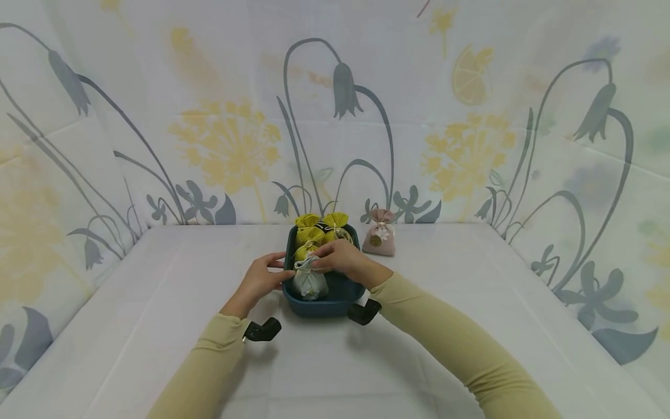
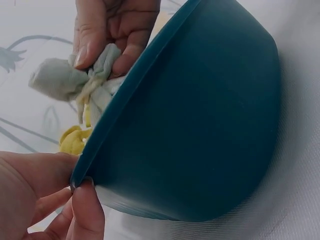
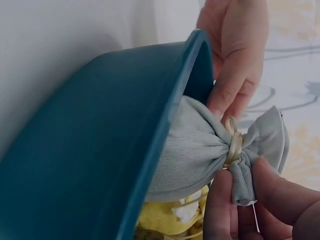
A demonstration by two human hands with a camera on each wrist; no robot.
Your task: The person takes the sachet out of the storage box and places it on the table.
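A pale grey-green drawstring pouch [image 1: 310, 284] stands in the front left part of a dark teal plastic basin [image 1: 324, 308]. My right hand [image 1: 342, 259] pinches the pouch's gathered neck between thumb and fingers, close to the tied cord, as the right wrist view shows. My left hand [image 1: 260, 278] grips the basin's left rim, thumb on one side and fingers on the other in the left wrist view. Several yellow drawstring pouches [image 1: 310, 237] fill the back and left of the basin, partly hidden by my right hand.
A pink drawstring pouch [image 1: 382, 237] with a white flower stands on the white tabletop [image 1: 445, 279], just right of the basin's back end. Behind the table hangs a flower-printed cloth [image 1: 335, 145].
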